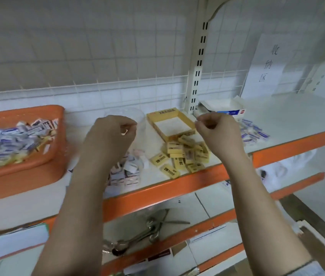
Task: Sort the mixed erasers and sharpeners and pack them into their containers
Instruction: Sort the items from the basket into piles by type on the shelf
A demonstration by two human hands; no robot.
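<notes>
Both of your hands hang with curled fingers above the shelf [277,120]; left hand [111,134], right hand [216,130]. Whether either pinches something is unclear. Yellow erasers [183,156] lie before the yellow box [170,124]; your left forearm hides part of the white erasers [126,174].

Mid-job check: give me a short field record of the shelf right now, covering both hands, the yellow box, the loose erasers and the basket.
left hand: raised over the shelf, fingers curled; whether it holds anything cannot be told
right hand: raised, fingers curled; contents unclear
yellow box: open, between the hands, looks empty
yellow erasers: loose pile in front of the box
orange basket: far left, full of mixed wrapped pieces
white-and-blue pieces: heap near the shelf edge, beside the left forearm
clear container: behind the left hand
</notes>
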